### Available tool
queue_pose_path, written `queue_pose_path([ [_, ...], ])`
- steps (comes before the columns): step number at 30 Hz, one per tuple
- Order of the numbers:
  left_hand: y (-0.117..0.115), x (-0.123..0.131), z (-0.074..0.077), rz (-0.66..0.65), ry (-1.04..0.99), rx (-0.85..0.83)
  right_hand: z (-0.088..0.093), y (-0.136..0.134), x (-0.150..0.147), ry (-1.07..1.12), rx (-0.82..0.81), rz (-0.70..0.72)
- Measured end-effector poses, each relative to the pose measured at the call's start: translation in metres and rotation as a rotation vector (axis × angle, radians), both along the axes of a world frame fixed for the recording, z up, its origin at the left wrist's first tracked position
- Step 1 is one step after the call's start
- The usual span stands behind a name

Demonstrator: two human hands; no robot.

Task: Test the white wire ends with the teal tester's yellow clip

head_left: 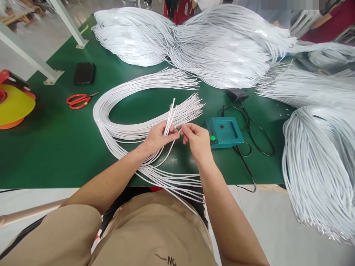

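My left hand [158,139] is closed around several white cables, whose ends stick up past the fingers. Just right of it, my right hand [196,139] pinches the end of one white cable [168,153], which loops down between the hands. Beneath and behind the left hand lies a curved bundle of white cables [101,111] on the green table, bent like a C with both sets of ends pointing right. Loose cable ends [177,180] spread toward the table's front edge below my wrists. A teal device [226,141] with a green button sits beside my right hand.
Large white cable bundles [216,44] lie along the back, and another [313,155] hangs over the right edge. Red-handled scissors [79,101], a black case [84,73] and an orange-yellow tape reel [16,103] are left. A black adapter [237,95] trails its cord. People stand behind the table.
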State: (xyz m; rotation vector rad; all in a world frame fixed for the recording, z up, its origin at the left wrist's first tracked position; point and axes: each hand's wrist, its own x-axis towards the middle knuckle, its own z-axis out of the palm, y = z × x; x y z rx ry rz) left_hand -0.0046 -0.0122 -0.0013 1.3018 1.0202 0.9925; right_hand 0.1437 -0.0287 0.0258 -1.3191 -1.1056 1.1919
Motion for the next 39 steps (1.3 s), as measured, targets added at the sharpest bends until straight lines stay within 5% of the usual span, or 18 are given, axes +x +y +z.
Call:
queue_pose_path([
  [6, 0.002, 0.000, -0.005, -0.036, -0.134, -0.038, -0.004, -0.001, 0.004, 0.429, -0.191, 0.106],
  [16, -0.002, -0.001, -0.001, -0.113, -0.035, -0.025, 0.004, 0.004, 0.015, -0.036, -0.002, 0.060],
  [24, 0.001, -0.001, -0.011, -0.095, -0.029, 0.054, -0.004, 0.001, 0.011, 0.069, -0.049, -0.018],
  [30, 0.003, 0.000, -0.013, -0.070, -0.003, 0.061, -0.007, 0.001, 0.009, 0.294, -0.336, 0.109],
  [33, 0.003, -0.001, -0.014, -0.082, -0.029, 0.023, -0.005, 0.001, 0.010, 0.114, -0.150, -0.042],
  [39, 0.001, 0.001, -0.010, -0.080, -0.065, -0.023, -0.013, 0.002, 0.012, -0.157, 0.052, 0.080],
])
